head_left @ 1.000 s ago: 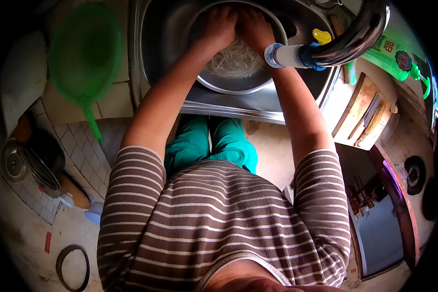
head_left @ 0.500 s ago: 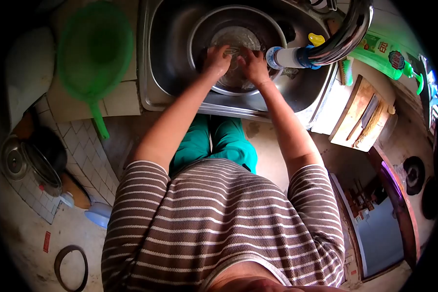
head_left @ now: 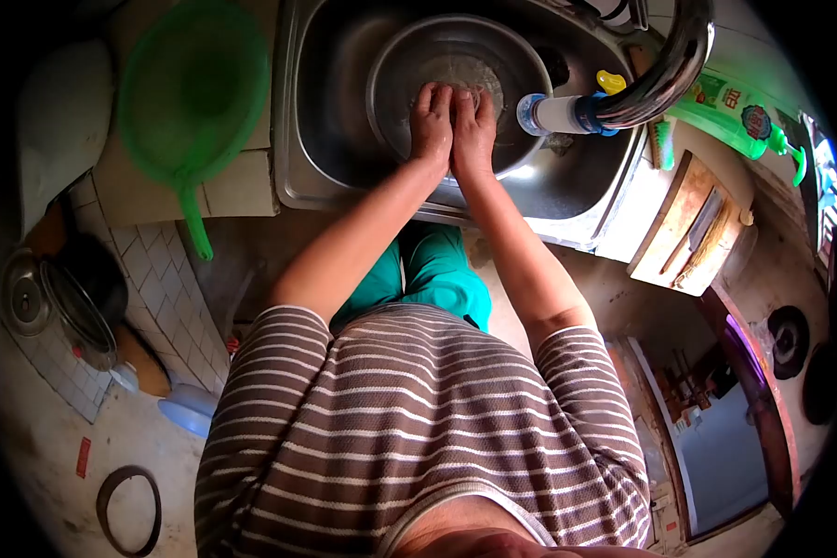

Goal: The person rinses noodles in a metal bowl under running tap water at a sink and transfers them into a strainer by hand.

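Both of my hands are over a round metal basin (head_left: 378,102) in the sink. My left hand (head_left: 431,128) and my right hand (head_left: 474,135) are side by side, with their inner edges touching. Their fingers are bent and held close together, pointing away from me. Just beyond the fingertips, a pale, glassy patch (head_left: 479,74) shows in the basin; whether it is only water or something in it, I cannot tell. The palms and whatever may be under the fingers are hidden.
The basin stands in a steel sink (head_left: 330,153). A tap (head_left: 684,65) with a white nozzle (head_left: 560,113) reaches over its right side. To the left is a green strainer (head_left: 193,102). A green bottle (head_left: 730,112) and a board with a knife (head_left: 688,223) lie right.
My hands have come together from being apart and have drawn slightly back toward me in the basin. The camera view has shifted a little.
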`<state>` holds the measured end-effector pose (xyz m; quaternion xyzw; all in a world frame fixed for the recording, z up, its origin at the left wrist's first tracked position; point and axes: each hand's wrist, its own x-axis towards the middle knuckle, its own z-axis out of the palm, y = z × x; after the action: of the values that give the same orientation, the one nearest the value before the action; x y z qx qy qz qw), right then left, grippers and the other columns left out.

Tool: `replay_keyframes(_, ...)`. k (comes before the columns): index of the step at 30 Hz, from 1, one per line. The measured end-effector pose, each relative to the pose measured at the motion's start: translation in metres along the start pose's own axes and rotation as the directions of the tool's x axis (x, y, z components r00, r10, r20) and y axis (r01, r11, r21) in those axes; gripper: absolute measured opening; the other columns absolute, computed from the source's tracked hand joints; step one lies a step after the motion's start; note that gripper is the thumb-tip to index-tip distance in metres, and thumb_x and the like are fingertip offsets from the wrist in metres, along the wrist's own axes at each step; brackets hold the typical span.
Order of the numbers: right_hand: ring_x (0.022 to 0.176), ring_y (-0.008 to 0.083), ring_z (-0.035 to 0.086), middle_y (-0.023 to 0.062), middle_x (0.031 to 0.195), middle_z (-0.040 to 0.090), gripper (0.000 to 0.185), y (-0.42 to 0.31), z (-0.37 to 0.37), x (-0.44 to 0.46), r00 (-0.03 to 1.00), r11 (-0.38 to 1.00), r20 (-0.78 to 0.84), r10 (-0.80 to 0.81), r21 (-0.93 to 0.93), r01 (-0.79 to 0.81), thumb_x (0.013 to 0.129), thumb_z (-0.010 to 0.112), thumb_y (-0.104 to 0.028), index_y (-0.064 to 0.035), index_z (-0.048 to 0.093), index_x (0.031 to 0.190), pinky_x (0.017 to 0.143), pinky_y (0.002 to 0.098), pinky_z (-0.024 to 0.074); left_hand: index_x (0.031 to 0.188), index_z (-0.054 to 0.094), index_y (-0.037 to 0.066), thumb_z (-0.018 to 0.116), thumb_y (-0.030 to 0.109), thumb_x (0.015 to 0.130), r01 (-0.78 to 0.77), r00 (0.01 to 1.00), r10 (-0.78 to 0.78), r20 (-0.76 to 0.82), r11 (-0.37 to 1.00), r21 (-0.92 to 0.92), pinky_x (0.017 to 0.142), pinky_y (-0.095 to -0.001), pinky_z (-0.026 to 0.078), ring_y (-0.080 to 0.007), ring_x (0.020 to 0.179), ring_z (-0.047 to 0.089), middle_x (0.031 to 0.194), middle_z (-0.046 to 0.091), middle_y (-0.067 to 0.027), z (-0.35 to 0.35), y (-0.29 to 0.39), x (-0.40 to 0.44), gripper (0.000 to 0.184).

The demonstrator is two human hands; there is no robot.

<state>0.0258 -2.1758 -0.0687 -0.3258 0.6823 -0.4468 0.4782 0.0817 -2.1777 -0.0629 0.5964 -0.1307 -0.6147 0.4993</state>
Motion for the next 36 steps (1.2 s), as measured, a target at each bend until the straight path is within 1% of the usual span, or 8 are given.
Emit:
replay_keyframes(4, 0.088, 0.025, 0.057, 0.0183, 0.097, 0.059, 0.026, -0.049, -0.004, -0.022, 0.99, 0.99, 0.064, -0.125, -0.06, 0.128, 0.091, 0.05, -0.02, 0.0003, 0.05, 0.107, 0.079, 0.0333, 0.0442, 0.112, 0.05, 0.006, 0.045, 0.021, 0.094, -0.074, 0.997, 0.074, 0.004, 0.996, 0.048, 0.084, -0.0284, 0.043, -0.0158, 0.095, 0.052, 0.104, 0.055, -0.0059, 0.005, 0.033, -0.025, 0.024)
replay_keyframes(6, 0.084, 0.0245, 0.057, 0.0174, 0.093, 0.06, 0.025, -0.059, -0.002, -0.033, 0.953, 0.943, 0.028, -0.301, -0.142, 0.302, 0.09, 0.05, -0.019, -0.0002, 0.05, 0.107, 0.075, 0.0331, 0.045, 0.11, 0.05, 0.006, 0.045, 0.021, 0.094, -0.126, 0.991, 0.124, 0.047, 0.992, 0.032, 0.084, -0.0284, 0.043, -0.0156, 0.094, 0.052, 0.103, 0.055, -0.0057, -0.002, 0.039, -0.032, 0.023)
replay_keyframes(11, 0.082, 0.0249, 0.058, 0.0168, 0.091, 0.06, 0.028, -0.077, -0.004, -0.051, 0.933, 0.916, 0.061, -0.355, -0.177, 0.36, 0.09, 0.05, -0.02, -0.0002, 0.048, 0.11, 0.074, 0.0326, 0.0454, 0.102, 0.051, 0.006, 0.044, 0.02, 0.095, -0.324, 0.945, 0.317, 0.084, 0.942, 0.086, 0.081, -0.0271, 0.042, -0.0139, 0.09, 0.05, 0.097, 0.055, -0.0048, -0.004, 0.054, -0.052, 0.018)
replay_keyframes(16, 0.083, 0.0257, 0.058, 0.0179, 0.092, 0.06, 0.032, -0.08, -0.008, -0.059, 0.898, 0.866, 0.08, -0.433, -0.24, 0.439, 0.091, 0.049, -0.024, 0.0002, 0.048, 0.112, 0.076, 0.0329, 0.0452, 0.102, 0.051, 0.005, 0.042, 0.018, 0.095, -0.363, 0.932, 0.359, 0.051, 0.924, 0.121, 0.08, -0.0264, 0.041, -0.014, 0.089, 0.05, 0.096, 0.055, -0.0042, -0.002, 0.068, -0.07, 0.017)
replay_keyframes(27, 0.087, 0.0192, 0.054, 0.01, 0.096, 0.059, 0.024, -0.103, -0.022, -0.089, 0.95, 0.934, -0.018, -0.313, 0.175, 0.311, 0.093, 0.048, -0.021, -0.0018, 0.05, 0.108, 0.08, 0.0293, 0.0434, 0.094, 0.054, 0.006, 0.044, 0.015, 0.095, -0.487, 0.872, 0.472, 0.127, 0.863, 0.136, 0.076, -0.0253, 0.043, -0.013, 0.083, 0.051, 0.088, 0.056, -0.0034, 0.006, 0.072, -0.097, 0.014)
replay_keyframes(31, 0.092, 0.0179, 0.052, 0.0102, 0.102, 0.056, 0.028, -0.092, -0.03, -0.092, 0.939, 0.918, -0.085, -0.333, 0.198, 0.344, 0.095, 0.046, -0.02, -0.0005, 0.047, 0.115, 0.084, 0.0291, 0.0418, 0.095, 0.053, 0.005, 0.044, 0.018, 0.095, -0.561, 0.824, 0.526, 0.21, 0.81, 0.17, 0.077, -0.0285, 0.044, -0.0155, 0.084, 0.053, 0.088, 0.057, -0.0065, 0.01, 0.077, -0.11, 0.015)
replay_keyframes(33, 0.094, 0.0181, 0.052, 0.0103, 0.104, 0.056, 0.029, -0.103, -0.034, -0.099, 0.92, 0.92, -0.107, -0.378, 0.071, 0.386, 0.095, 0.045, -0.021, -0.0009, 0.045, 0.115, 0.085, 0.03, 0.0418, 0.096, 0.053, 0.005, 0.044, 0.017, 0.095, -0.582, 0.808, 0.541, 0.231, 0.793, 0.18, 0.078, -0.0296, 0.044, -0.0174, 0.084, 0.054, 0.089, 0.057, -0.0079, 0.013, 0.079, -0.113, 0.015)
replay_keyframes(36, 0.089, 0.0163, 0.054, 0.0091, 0.102, 0.057, 0.026, -0.098, -0.04, -0.095, 0.917, 0.905, -0.098, -0.387, 0.152, 0.398, 0.096, 0.044, -0.02, -0.0021, 0.045, 0.115, 0.08, 0.0291, 0.0446, 0.096, 0.052, 0.004, 0.046, 0.014, 0.092, -0.64, 0.764, 0.6, 0.238, 0.751, 0.163, 0.076, -0.031, 0.045, -0.0212, 0.084, 0.055, 0.089, 0.056, -0.0107, 0.016, 0.075, -0.111, 0.012)
